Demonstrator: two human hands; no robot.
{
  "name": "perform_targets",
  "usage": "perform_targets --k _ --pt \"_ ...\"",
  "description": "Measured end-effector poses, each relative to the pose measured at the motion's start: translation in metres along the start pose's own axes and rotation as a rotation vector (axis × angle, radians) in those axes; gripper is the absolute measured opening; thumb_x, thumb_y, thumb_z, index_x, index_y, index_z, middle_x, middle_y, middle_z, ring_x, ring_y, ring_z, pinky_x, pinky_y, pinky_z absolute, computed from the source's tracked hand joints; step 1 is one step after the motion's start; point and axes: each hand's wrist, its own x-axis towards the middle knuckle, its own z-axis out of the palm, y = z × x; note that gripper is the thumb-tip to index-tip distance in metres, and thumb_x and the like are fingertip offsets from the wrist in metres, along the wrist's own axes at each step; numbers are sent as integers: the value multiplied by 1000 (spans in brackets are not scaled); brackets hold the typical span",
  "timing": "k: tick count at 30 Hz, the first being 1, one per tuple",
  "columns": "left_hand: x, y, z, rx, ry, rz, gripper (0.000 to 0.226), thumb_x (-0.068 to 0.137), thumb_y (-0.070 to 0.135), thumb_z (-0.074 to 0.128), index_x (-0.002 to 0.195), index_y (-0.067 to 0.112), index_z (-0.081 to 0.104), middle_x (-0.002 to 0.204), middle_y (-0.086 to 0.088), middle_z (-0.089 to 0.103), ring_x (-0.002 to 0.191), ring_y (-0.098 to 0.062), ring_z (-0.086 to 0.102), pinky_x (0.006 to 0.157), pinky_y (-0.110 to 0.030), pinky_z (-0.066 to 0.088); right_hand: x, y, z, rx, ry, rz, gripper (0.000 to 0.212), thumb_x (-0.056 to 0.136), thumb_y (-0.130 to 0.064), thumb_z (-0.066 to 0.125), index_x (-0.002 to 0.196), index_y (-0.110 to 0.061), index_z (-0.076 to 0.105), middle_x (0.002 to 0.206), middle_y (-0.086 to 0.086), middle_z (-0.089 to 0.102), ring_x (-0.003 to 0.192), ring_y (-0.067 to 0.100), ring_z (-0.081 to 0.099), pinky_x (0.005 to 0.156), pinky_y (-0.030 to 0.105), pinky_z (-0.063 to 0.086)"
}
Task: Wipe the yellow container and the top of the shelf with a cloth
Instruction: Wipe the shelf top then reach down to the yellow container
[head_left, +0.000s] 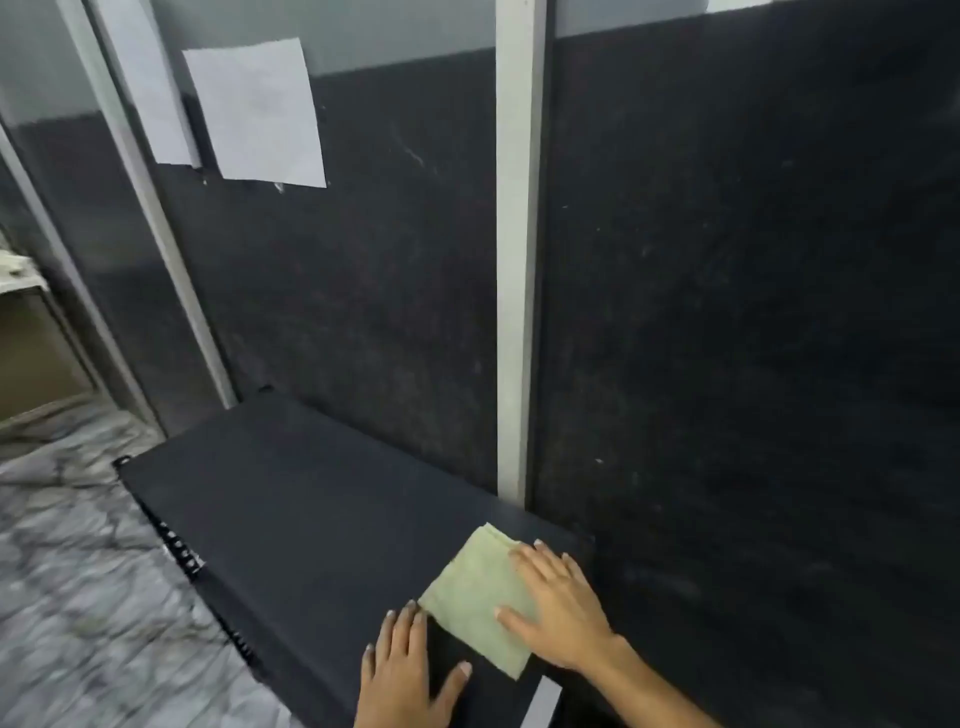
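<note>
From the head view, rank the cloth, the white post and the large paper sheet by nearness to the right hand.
1. Cloth: under the right hand, on the shelf top.
2. White post: on the wall behind it.
3. Paper sheet: high on the wall, far left.

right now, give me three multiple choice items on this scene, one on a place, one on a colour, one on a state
1. Where does the cloth lie?
A. on the marbled floor
B. on the dark shelf top, near the wall
C. pinned to the wall

2. What colour is the cloth?
A. pale green-yellow
B. red
C. dark blue

3. How is the right hand placed?
A. closed in a fist above the cloth
B. out of view
C. flat, fingers spread, pressing on the cloth

Answers:
1 B, the cloth lies flat on the shelf top by the wall panel.
2 A, it shows light green-yellow against the dark top.
3 C, the palm lies open on the cloth, while the left hand rests flat on the shelf beside it.
</note>
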Motion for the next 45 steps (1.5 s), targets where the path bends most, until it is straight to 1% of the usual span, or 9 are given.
perform_targets --k 4,7,12,18,25,32,37,41,45 --pt "0 -4 15 -13 308 165 100 86 85 2 138 15 50 176 11 1 154 4 -23 124 -24 -14 15 -18 35 -64 -20 8 88 84 -73 33 156 -21 29 164 -3 24 152 16 13 119 38 -3" --pt "2 -5 25 -50 349 167 87 89 81 3 131 16 44 169 23 -28 154 3 -25 123 -23 -15 19 -27 45 -126 25 38 77 81 -72 46 135 -19 64 141 -3 60 133 22 52 110 43 8" --pt "0 -12 34 23 326 166 92 92 77 9 143 10 47 170 19 -27 156 -2 -23 125 -29 -7 15 -22 61 -149 115 30 66 89 -65 45 135 -21 64 143 -3 57 135 24 50 109 47 15" --pt "2 -9 39 46 198 122 96 94 72 18 136 1 66 159 -8 47 161 -14 1 125 -29 -11 7 -26 71 -29 335 58 34 91 -32 62 117 -15 75 123 0 72 119 21 64 113 32 11" --pt "1 -6 41 107 121 102 106 94 75 8 131 -3 69 144 -20 64 138 -36 48 121 -42 12 -18 -17 65 94 401 91 40 65 5 90 102 -3 79 107 7 77 105 23 72 115 22 10" --pt "-3 34 47 -11 24 170 112 73 81 7 165 18 20 176 -2 6 162 -24 3 128 -56 4 -102 44 48 158 513 233 40 66 15 86 103 4 77 110 16 75 104 33 71 114 19 13" --pt "-29 115 77 -152 -37 424 104 79 76 21 161 13 31 173 -2 16 161 -24 13 128 -47 9 -171 111 43 141 608 364 39 63 23 82 99 9 76 106 21 74 102 39 71 110 13 21" --pt "-47 161 154 -166 -165 545 87 91 68 42 161 18 27 172 6 11 161 -19 9 128 -40 9 -230 169 78 112 755 415 38 104 -14 44 101 6 76 106 16 75 108 27 68 107 21 33" --pt "-46 164 241 -158 -213 555 102 81 79 36 157 11 37 171 -3 24 159 -24 19 128 -47 19 -280 224 142 165 769 519 40 97 -27 46 111 -2 74 115 9 73 110 25 67 96 33 48"
